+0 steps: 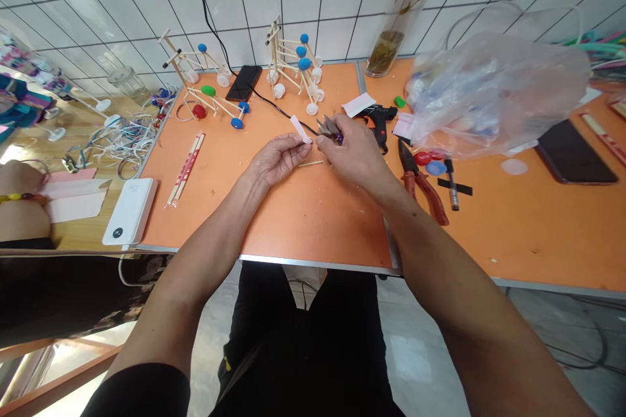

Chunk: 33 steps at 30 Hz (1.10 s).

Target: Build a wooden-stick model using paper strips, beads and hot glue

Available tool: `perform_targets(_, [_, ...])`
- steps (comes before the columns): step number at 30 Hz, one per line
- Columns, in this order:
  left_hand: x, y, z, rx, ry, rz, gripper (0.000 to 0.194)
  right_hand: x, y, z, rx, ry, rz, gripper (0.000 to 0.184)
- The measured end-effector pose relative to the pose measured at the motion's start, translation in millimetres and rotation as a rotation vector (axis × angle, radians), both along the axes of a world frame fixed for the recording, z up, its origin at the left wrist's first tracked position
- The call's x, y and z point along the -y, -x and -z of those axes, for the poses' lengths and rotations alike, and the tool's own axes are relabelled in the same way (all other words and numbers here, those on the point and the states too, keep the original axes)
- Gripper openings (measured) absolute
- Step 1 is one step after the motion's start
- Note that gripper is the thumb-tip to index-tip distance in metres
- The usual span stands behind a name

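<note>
My left hand (282, 158) is closed, pinching a narrow pale pink paper strip (300, 129) that sticks up from the fingertips. Close beside it, my right hand (356, 148) is wrapped round a pair of scissors (328, 128). Their metal blades point up and away, and a bit of purple shows near the grip; the handles are mostly covered by the fingers. Between the hands, a thin wooden stick (311, 163) lies on the orange table (313, 221). Just beyond my right hand are a white paper piece (358, 105) and a black glue gun (379, 120).
Stick models with bottle-cap wheels (298, 65) (208, 91) stand at the back by a phone (244, 83). Rightward are pliers (421, 182), a plastic bag (493, 91) and a tall bottle (401, 19). Wrapped chopsticks (186, 169) and a power bank (130, 211) lie left. A black cable (274, 104) crosses behind.
</note>
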<state>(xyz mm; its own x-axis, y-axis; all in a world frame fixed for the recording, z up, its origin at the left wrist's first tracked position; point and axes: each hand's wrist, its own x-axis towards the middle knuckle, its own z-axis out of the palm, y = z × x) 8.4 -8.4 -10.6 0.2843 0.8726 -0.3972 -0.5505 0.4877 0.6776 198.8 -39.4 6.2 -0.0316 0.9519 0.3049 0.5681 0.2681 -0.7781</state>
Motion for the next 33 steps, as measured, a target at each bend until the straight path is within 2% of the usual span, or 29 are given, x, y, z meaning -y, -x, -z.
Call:
perform_targets(8, [-2.4,2.9,-0.3,0.028,0.021,-0.007,0.026,7.7,-13.9,-17.4,0.108,0.005,-0.159,0.024])
perform_targets(19, [-0.8,1.5,-1.3,0.012,-0.018,0.015,0.036,8.9,-1.4,-14.5,0.008,-0.001,-0.079,0.018])
perform_targets(26, [2.8,-1.4,-2.9,0.022,-0.005,0.020,0.037,1.3,-0.3,-5.9,0.002,-0.020,-0.070,0.025])
perform_targets(33, [0.1,1.0,1.8,0.022,0.002,0.027,0.034,1.5,-0.1,-5.6,0.031,-0.035,-0.056,0.027])
